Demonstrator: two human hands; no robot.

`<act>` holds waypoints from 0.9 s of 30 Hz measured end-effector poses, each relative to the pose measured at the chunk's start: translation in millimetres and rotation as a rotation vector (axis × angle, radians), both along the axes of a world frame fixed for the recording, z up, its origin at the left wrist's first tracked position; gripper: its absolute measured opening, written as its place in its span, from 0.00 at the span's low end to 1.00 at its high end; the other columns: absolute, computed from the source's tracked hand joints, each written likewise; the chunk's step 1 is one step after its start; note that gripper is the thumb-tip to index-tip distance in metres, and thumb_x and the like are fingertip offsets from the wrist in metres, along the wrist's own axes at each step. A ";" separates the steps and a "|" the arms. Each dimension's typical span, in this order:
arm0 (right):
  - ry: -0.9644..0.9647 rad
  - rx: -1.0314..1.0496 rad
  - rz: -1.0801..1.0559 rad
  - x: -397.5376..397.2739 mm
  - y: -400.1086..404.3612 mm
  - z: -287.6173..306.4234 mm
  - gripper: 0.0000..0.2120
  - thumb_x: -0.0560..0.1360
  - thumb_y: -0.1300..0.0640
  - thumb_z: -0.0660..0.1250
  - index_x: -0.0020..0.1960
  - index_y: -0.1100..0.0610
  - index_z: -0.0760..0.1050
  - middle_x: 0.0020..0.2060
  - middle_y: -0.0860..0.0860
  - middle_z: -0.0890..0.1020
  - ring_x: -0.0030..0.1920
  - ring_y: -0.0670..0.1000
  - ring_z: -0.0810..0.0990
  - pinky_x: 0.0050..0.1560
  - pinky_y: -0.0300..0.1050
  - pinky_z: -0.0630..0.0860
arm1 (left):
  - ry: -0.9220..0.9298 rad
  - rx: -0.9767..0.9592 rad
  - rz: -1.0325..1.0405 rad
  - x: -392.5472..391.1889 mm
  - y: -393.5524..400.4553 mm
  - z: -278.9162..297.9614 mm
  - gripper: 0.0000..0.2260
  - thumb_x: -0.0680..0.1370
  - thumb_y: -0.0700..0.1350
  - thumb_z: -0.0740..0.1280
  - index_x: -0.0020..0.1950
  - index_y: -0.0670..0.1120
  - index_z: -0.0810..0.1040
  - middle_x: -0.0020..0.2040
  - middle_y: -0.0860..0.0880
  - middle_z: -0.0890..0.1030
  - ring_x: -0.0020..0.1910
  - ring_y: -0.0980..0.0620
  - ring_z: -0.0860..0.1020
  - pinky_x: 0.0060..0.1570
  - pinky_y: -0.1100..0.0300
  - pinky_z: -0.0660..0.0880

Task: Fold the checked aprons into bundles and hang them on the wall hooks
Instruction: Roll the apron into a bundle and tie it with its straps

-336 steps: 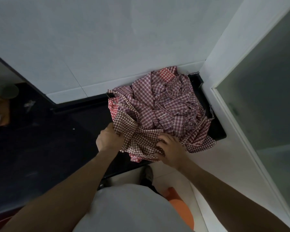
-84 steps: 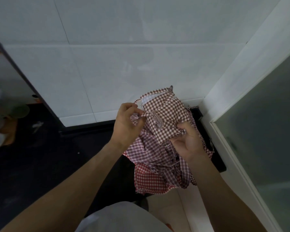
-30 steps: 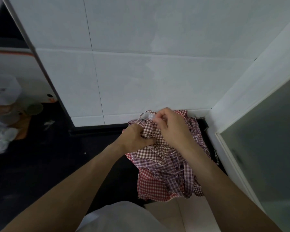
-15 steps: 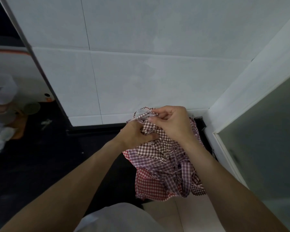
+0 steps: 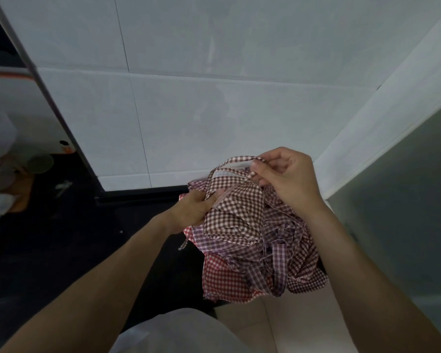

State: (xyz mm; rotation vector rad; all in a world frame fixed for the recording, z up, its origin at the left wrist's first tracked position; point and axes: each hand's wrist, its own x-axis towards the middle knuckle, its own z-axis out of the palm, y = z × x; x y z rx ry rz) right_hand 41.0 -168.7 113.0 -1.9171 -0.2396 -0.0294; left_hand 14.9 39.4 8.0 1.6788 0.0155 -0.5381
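**A:** What are the hands doing in the head view?

**B:** The left hand (image 5: 192, 208) grips the brown checked apron (image 5: 236, 215), with its fingers curled round the cloth. The right hand (image 5: 288, 179) pinches the apron's strap (image 5: 236, 160) between its fingertips.

**A:** Where are the other aprons?

**B:** The apron pile (image 5: 260, 261) lies just under both hands, on the dark counter (image 5: 74, 240), near the white tiled wall (image 5: 214, 98).

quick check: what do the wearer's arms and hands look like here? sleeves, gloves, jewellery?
Both forearms are bare to the frame edge, with no sleeves showing. The left hand and right hand wear no gloves, and no rings, watch or bands are visible. A light grey-white garment covers the torso at the bottom of the view.
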 end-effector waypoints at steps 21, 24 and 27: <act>0.048 -0.113 0.216 8.3 46.8 -16.4 0.06 0.70 0.58 0.79 0.45 0.53 0.83 0.38 0.49 0.87 0.39 0.48 0.86 0.45 0.43 0.83 | -0.107 0.001 -0.074 -3.4 -15.2 23.8 0.39 0.67 0.74 0.63 0.59 0.41 0.80 0.54 0.46 0.85 0.55 0.49 0.83 0.64 0.49 0.75; 0.092 -0.184 0.286 9.4 45.0 -16.2 0.09 0.71 0.54 0.78 0.49 0.54 0.84 0.41 0.48 0.87 0.43 0.46 0.86 0.51 0.45 0.82 | -0.049 -0.040 -0.016 -3.3 -13.0 20.4 0.35 0.70 0.71 0.65 0.60 0.43 0.80 0.56 0.42 0.84 0.57 0.41 0.81 0.66 0.43 0.73; 0.086 -0.279 0.323 7.4 42.8 -21.4 0.21 0.71 0.48 0.77 0.62 0.53 0.80 0.55 0.47 0.85 0.55 0.41 0.82 0.59 0.41 0.78 | -0.030 -0.049 0.123 -1.9 -12.4 13.7 0.43 0.66 0.75 0.65 0.57 0.36 0.79 0.52 0.34 0.82 0.52 0.36 0.81 0.59 0.41 0.76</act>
